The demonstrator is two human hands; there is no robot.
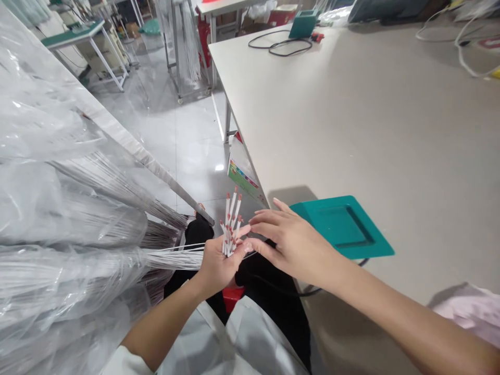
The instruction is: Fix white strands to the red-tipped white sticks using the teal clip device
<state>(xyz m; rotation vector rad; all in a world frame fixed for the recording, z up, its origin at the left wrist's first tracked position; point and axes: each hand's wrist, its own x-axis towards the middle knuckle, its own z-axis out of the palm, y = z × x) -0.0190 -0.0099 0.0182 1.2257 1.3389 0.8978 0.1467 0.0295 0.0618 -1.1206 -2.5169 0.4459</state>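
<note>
My left hand (219, 263) is closed around a small bunch of thin white wires with red tips (232, 221), which stick upward from the fist. My right hand (288, 240) reaches in from the right with fingers stretched toward the bunch, its fingertips touching or nearly touching the wires near my left thumb. Both hands hover over my lap, just off the table's left edge. A few thin white wires (183, 248) run from my left hand back to the plastic-wrapped bundles on the left.
Large bundles of white wires in clear plastic (70, 229) fill the left side. A teal tray-like device (344, 226) sits on the beige table (371, 120) near my right hand. Black cable (279, 46) and another teal box (302, 23) lie at the far end.
</note>
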